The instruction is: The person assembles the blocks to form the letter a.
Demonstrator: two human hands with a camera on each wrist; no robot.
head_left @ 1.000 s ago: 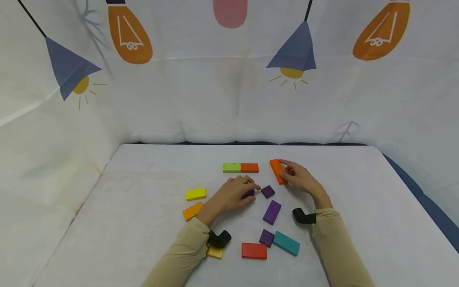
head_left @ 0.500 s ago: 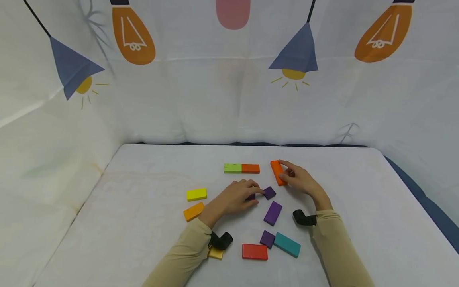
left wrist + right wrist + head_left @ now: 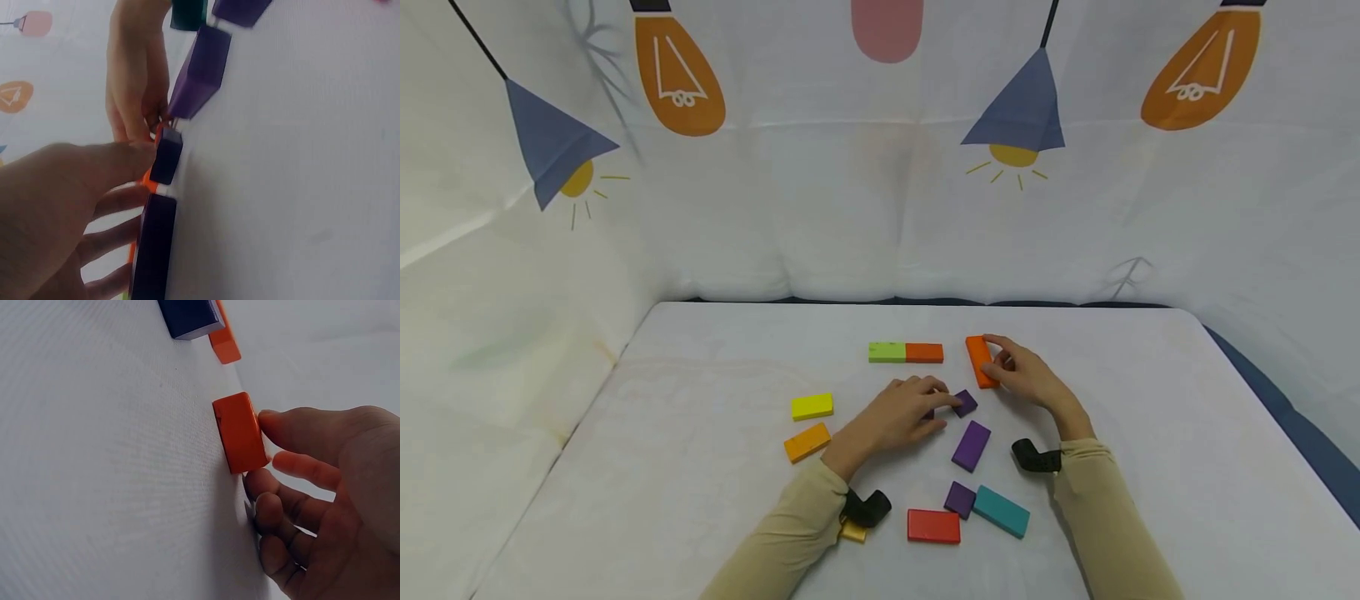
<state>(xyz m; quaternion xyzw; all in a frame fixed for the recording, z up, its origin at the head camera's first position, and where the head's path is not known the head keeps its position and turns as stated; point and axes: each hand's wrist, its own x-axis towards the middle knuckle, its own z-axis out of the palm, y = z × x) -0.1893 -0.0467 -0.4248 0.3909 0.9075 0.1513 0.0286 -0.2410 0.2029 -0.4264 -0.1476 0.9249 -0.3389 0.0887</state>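
My right hand (image 3: pixel 1028 371) holds an orange block (image 3: pixel 980 361) at the far right of the group, thumb and index finger at its two ends. In the right wrist view the orange block (image 3: pixel 240 432) stands close over the white surface, the other fingers curled beside it. My left hand (image 3: pixel 901 412) reaches in from the left, its index fingertip at a small purple block (image 3: pixel 967 403). Under that hand lies a longer dark purple block (image 3: pixel 154 247), mostly hidden in the head view. The left wrist view shows a fingertip at the small block (image 3: pixel 167 156) and other fingers behind the longer one.
A green block (image 3: pixel 887 352) and an orange-red block (image 3: pixel 924 353) lie end to end behind. Yellow (image 3: pixel 812 407) and amber (image 3: pixel 807 442) blocks lie left. Nearer are purple (image 3: pixel 971 446), small purple (image 3: pixel 959 499), teal (image 3: pixel 1002 511), red (image 3: pixel 933 526) and gold (image 3: pixel 853 531) blocks.
My left hand has slid a little to the right, its index fingertip now reaching over the small purple block. My right hand stays in place at the orange block.
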